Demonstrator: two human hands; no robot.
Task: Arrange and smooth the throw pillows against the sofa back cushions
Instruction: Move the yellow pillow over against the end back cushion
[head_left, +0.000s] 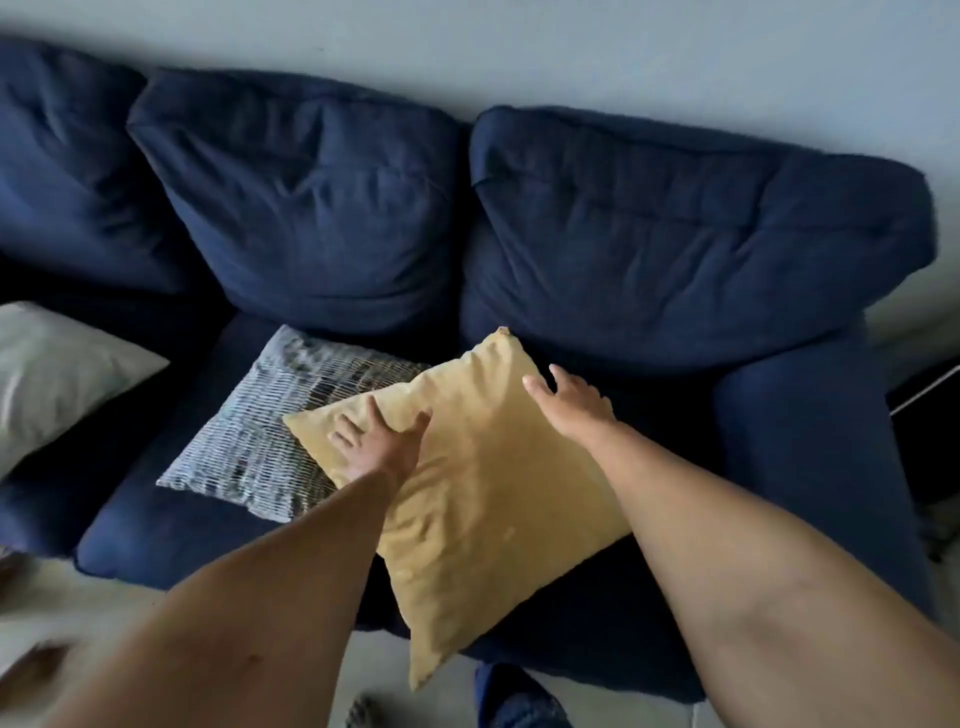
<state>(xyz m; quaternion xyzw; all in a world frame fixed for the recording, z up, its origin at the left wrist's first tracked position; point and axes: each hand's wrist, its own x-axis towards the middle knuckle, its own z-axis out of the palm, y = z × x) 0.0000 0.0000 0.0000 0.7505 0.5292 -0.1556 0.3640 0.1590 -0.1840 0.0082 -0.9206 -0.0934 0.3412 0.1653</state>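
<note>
A yellow throw pillow lies flat on the navy sofa seat, one corner hanging past the front edge. My left hand presses on its left side with fingers spread. My right hand rests at its upper right edge, fingers apart. A grey patterned pillow lies flat on the seat, partly under the yellow one. A white pillow sits at the far left. Two navy back cushions stand behind, wrinkled.
The sofa's right armrest rises beside the yellow pillow. A pale wall runs behind the sofa. Light floor shows at the lower left, and something dark stands right of the armrest.
</note>
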